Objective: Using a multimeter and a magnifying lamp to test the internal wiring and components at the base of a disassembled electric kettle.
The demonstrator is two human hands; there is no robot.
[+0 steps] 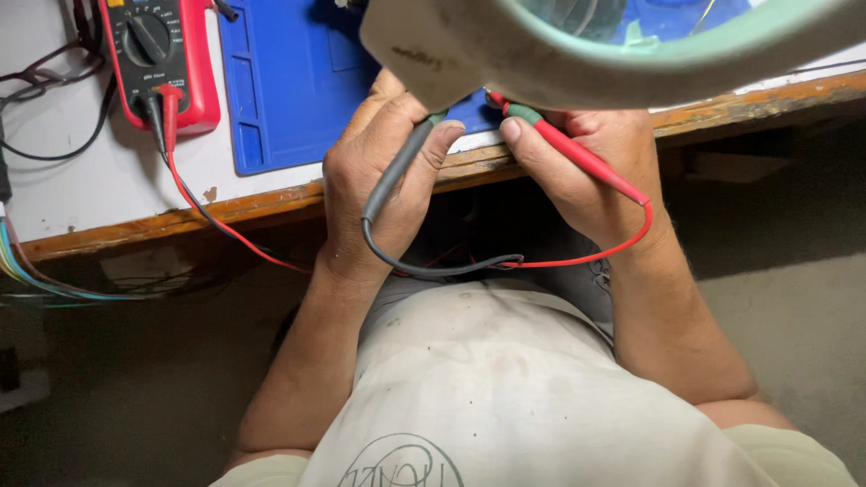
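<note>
Hands at bench [271, 206] edge, under magnifier [595, 54]. Left hand [379, 185] clenched round grey probe [397, 171]; right hand [591, 167] grasps red probe [577, 155]. Tips hidden behind magnifier. Blue mat [289, 90] left of magnifier; multimeter [162, 59] farther left.

This is an electronics repair workshop. A red handheld multimeter with a black rotary dial [161, 56] lies on a white worktop with a worn wooden edge [108, 180], beside a blue silicone repair mat with moulded compartments [289, 81]. A round magnifier lamp with a pale plastic rim [577, 63] hangs over the bench. Black and red test leads [194, 194] and a bundle of coloured wires [27, 271] trail off the edge.
</note>
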